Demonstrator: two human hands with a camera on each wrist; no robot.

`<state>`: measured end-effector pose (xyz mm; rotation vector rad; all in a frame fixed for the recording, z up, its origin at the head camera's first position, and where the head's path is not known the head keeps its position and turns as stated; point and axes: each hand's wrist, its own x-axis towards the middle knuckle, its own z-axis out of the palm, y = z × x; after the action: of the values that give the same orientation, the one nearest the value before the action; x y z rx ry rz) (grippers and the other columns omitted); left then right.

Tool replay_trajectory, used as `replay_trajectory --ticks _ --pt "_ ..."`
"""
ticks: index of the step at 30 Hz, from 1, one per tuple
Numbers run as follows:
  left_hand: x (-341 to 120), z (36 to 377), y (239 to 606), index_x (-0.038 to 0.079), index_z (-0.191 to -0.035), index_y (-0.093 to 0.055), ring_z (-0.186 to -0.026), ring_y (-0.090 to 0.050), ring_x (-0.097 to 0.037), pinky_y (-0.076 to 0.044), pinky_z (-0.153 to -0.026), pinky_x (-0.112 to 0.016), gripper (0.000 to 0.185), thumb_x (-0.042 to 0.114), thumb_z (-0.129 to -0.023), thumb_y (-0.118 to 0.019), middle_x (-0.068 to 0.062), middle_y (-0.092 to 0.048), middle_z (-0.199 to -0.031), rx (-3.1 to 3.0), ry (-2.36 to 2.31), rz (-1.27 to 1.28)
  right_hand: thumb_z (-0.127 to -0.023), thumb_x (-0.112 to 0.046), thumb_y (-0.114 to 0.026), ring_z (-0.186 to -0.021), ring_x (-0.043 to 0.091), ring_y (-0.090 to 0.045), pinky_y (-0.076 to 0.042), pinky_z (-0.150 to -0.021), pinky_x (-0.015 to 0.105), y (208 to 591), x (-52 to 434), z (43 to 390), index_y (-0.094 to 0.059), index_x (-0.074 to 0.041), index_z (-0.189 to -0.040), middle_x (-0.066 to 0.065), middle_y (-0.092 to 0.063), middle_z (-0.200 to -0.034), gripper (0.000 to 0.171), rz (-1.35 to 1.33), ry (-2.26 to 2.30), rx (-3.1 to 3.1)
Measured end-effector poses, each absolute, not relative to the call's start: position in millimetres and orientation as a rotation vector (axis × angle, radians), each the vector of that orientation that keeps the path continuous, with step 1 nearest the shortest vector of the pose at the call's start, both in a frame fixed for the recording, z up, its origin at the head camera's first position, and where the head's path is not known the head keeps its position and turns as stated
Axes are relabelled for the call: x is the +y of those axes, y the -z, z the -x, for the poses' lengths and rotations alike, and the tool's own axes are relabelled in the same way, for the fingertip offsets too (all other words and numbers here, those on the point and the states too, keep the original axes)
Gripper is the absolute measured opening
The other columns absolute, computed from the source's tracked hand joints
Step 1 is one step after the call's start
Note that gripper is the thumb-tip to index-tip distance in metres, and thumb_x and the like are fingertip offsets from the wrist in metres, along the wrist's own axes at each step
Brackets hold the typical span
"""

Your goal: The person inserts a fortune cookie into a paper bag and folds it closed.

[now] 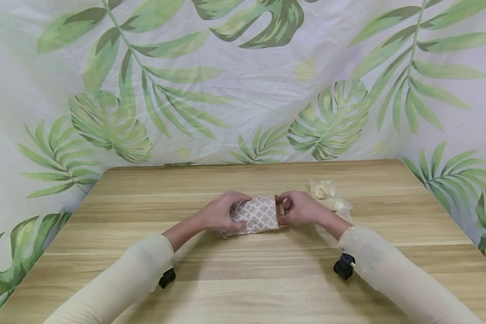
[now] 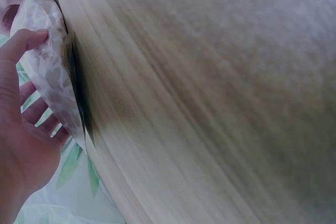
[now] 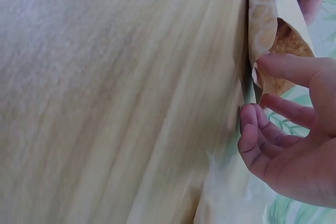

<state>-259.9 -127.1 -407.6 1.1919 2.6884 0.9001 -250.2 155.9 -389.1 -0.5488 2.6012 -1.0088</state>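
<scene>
Right hand (image 1: 301, 209) has thumb and fingertips at the rim of the patterned bag (image 1: 259, 211), looks like a light pinch on the mouth edge, while the left hand (image 1: 222, 210) grips the other end, thumb on the near side and fingers behind. My worry: that rim looks thin and papery, so a hard tug at one corner could tear it, and if the left squeezes too much the bag could crumple and the mouth might pinch closed. As for looks, it's lying on its side between both hands, mid-bench (image 1: 247, 288), white lattice over tan, a bit creased, mouth gaping to the right with brown showing inside (can't tell if that's lining or contents). Just past the right hand there are small see-through packets (image 1: 323, 189), so a careless wrist could probably nudge those.
</scene>
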Motion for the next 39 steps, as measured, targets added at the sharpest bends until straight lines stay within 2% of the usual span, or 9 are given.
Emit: replay_trajectory --ticks 8,15,26,34,39 --pt "-127.0 258.5 405.2 -0.005 -0.139 -0.060 -0.133 -0.054 -0.040 -0.043 -0.115 -0.055 0.073 0.021 -0.076 -0.085 -0.021 -0.062 -0.140 2.682 -0.885 -1.159 -0.080 -0.006 -0.087 -0.086 0.024 -0.069 -0.059 -0.078 0.034 381.5 168.6 248.7 -0.065 0.009 -0.128 0.018 -0.068 -0.099 0.056 0.681 1.099 2.601" --pt "-126.6 259.0 404.7 -0.005 -0.139 -0.060 -0.134 -0.054 -0.041 -0.042 -0.116 -0.055 0.073 0.020 -0.076 -0.086 -0.022 -0.062 -0.140 2.675 -0.880 -1.161 -0.083 -0.003 -0.083 -0.094 0.028 -0.070 -0.061 -0.084 0.039 371.8 181.2 247.0 -0.065 0.010 -0.126 0.020 -0.069 -0.105 0.048 0.694 1.130 2.601" --pt "-127.2 260.7 406.0 -0.006 -0.141 -0.058 -0.135 -0.053 -0.041 -0.040 -0.117 -0.056 0.076 0.026 -0.080 -0.088 -0.022 -0.061 -0.142 2.660 -0.856 -1.178 -0.086 -0.002 -0.081 -0.090 0.028 -0.071 -0.060 -0.081 0.040 357.5 207.6 246.4 -0.066 0.012 -0.122 0.023 -0.070 -0.103 0.042 0.722 1.106 2.707" --pt "-128.8 262.5 403.7 -0.005 -0.144 -0.056 -0.137 -0.051 -0.044 -0.040 -0.116 -0.058 0.080 0.035 -0.083 -0.088 -0.025 -0.057 -0.145 2.643 -0.829 -1.213 -0.087 -0.004 -0.080 -0.089 0.026 -0.070 -0.057 -0.074 0.030 350.1 226.5 245.1 -0.068 0.010 -0.121 0.021 -0.071 -0.100 0.039 0.683 1.060 2.765" --pt "-128.5 263.3 404.2 -0.006 -0.142 -0.058 -0.135 -0.053 -0.043 -0.040 -0.116 -0.057 0.078 0.033 -0.082 -0.088 -0.023 -0.060 -0.143 2.640 -0.850 -1.232 -0.085 -0.002 -0.081 -0.085 0.026 -0.070 -0.058 -0.076 0.034 350.3 236.7 246.5 -0.068 0.012 -0.116 0.020 -0.071 -0.096 0.037 0.697 1.040 2.816"
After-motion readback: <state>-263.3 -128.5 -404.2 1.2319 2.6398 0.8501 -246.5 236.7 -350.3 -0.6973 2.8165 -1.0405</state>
